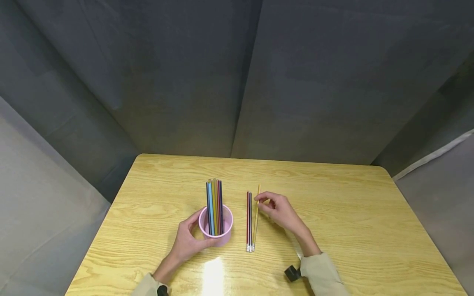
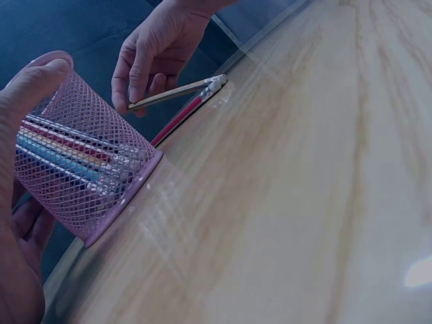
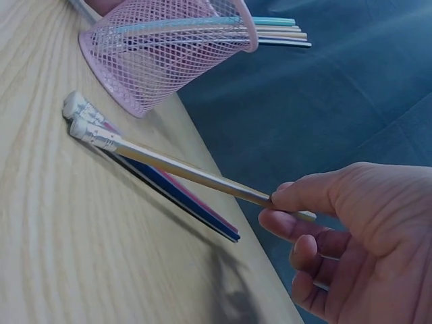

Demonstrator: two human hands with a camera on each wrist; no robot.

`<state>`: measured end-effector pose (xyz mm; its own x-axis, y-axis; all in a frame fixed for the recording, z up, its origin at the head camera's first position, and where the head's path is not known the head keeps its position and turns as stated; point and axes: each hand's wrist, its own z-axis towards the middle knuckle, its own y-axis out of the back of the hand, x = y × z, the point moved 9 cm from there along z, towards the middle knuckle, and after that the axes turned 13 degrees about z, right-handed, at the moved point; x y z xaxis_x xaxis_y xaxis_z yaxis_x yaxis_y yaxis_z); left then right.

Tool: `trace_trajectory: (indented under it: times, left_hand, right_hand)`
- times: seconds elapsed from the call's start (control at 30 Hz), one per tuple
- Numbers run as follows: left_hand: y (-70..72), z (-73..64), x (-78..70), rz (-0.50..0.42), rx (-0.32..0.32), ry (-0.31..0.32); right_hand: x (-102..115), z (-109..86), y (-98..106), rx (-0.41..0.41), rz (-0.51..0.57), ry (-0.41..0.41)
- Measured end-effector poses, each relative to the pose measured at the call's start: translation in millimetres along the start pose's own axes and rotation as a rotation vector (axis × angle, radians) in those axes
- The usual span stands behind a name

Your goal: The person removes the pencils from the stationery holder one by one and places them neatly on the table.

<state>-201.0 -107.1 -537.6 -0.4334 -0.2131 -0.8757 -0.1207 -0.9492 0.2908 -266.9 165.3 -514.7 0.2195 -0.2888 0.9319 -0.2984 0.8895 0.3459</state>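
My left hand (image 1: 188, 238) grips a pink mesh pencil cup (image 1: 223, 239), its thumb and fingers round the sides. Several pencils (image 1: 214, 205) in blue, yellow, red and dark colours stand in the cup. To the right, my right hand (image 1: 279, 210) pinches a yellow pencil (image 3: 196, 174) between thumb and forefinger, near the end away from the eraser. That pencil is tilted, its white eraser end low beside the other erasers. A red pencil (image 1: 247, 218) and a dark blue pencil (image 1: 250, 218) lie side by side on the table between the cup and my right hand.
The wood-grain table (image 1: 344, 213) has rounded far corners. Dark grey curtains (image 1: 185, 82) hang behind it, and lighter cloth (image 1: 40, 205) hangs at the left side. Glare shows on the tabletop near the front.
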Motion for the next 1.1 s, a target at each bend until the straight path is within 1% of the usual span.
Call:
trace_trajectory:
  times: [0.3, 0.53, 0.73, 0.97, 1.1]
  left_hand:
    - [-0.3, 0.4, -0.9, 0.004, -0.002, 0.009]
    - [-0.3, -0.4, -0.7, 0.008, -0.002, 0.009]
    - [-0.7, -0.6, -2.5, 0.009, -0.002, -0.006]
    - [-0.1, -0.3, -0.6, 0.002, 0.001, 0.016]
    - [-0.1, -0.1, -0.6, 0.007, 0.003, 0.013]
  right_hand:
    - [-7, -0.7, -6, 0.005, -0.033, -0.049]
    - [-8, 0.3, -10, -0.002, -0.085, -0.025]
    - [-13, -0.1, -13, 0.014, -0.094, -0.024]
    - [-15, -1.0, -16, 0.034, -0.114, -0.020]
    - [-16, -1.0, -17, 0.040, -0.120, -0.021]
